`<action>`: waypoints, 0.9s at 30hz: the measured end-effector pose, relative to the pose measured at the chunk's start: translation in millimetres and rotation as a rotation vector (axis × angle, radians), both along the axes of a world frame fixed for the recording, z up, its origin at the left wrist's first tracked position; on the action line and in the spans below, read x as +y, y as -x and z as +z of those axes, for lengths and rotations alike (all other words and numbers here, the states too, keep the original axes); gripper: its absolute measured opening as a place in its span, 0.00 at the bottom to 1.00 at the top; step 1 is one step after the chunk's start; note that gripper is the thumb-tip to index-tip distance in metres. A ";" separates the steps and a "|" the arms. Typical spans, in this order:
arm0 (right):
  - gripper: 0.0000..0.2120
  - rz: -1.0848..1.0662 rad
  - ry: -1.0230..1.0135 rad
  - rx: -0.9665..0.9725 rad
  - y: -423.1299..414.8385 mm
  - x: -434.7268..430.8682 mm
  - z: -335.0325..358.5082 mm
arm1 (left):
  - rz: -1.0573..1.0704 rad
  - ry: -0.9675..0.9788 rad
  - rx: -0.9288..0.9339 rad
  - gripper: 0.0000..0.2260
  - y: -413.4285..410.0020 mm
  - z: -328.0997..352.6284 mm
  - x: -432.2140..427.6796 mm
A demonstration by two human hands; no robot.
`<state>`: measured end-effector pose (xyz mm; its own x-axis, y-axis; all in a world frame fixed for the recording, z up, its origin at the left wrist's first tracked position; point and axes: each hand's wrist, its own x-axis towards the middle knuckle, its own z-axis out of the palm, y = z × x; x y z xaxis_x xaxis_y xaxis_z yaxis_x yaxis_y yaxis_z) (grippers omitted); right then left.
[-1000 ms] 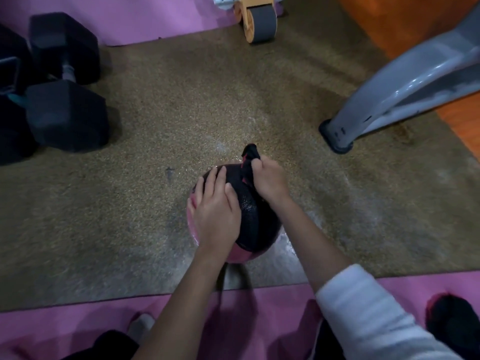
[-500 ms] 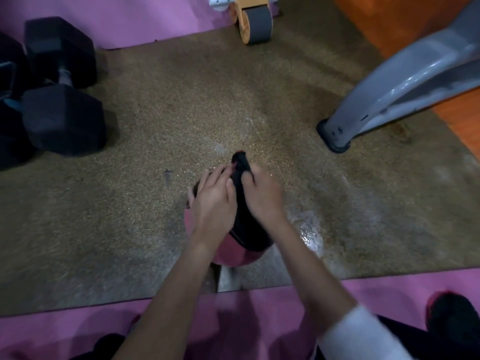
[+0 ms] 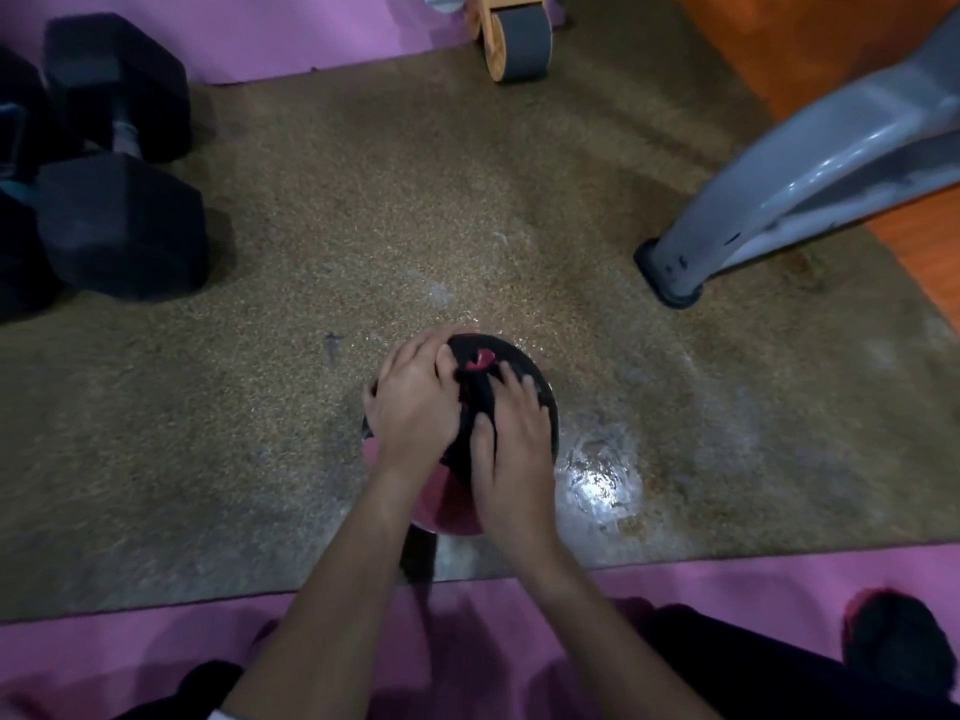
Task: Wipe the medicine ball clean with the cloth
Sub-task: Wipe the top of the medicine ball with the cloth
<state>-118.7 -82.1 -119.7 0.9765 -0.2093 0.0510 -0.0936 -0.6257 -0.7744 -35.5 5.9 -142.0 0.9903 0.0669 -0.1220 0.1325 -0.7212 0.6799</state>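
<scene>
The medicine ball (image 3: 527, 363), black on top and pink lower down, sits on the brown mat near its front edge. My left hand (image 3: 410, 407) cups the ball's left side, its fingers curved over the top. A bunched black cloth (image 3: 470, 402) lies across the ball between my two hands. My right hand (image 3: 511, 449) lies on the ball's right side and holds the cloth against it, with the thumb on the fold and the fingers spread over the fabric. Most of the ball's middle is hidden under my hands.
Black hex dumbbells (image 3: 119, 226) lie at the left on the brown mat (image 3: 260, 433). A grey machine leg (image 3: 779, 189) ends in a foot at the right. An orange-and-grey ab wheel (image 3: 514, 39) stands at the back. A shiny patch (image 3: 597, 475) sits right of the ball.
My right hand has come down from the raised cloth tip to lie on the ball's right side with the cloth under it. My left hand has slid further over the ball's top.
</scene>
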 end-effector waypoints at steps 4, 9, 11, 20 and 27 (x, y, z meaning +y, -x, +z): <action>0.18 -0.038 -0.034 0.161 -68.9 -24.8 -0.9 | -0.019 0.025 -0.018 0.27 1.5 -4.9 5.6; 0.16 -0.060 0.058 0.144 -68.5 -10.0 -1.9 | 0.077 0.045 0.008 0.30 1.7 3.6 1.1; 0.21 -0.001 0.022 0.017 -13.7 7.1 -1.6 | 0.096 0.053 0.013 0.31 0.7 3.8 3.2; 0.12 -0.090 0.069 0.258 -94.9 -18.4 0.7 | 0.159 0.064 -0.031 0.23 28.8 4.0 1.6; 0.23 0.053 0.025 -0.016 -19.3 0.5 -4.4 | 0.131 0.080 -0.002 0.26 13.7 1.7 11.5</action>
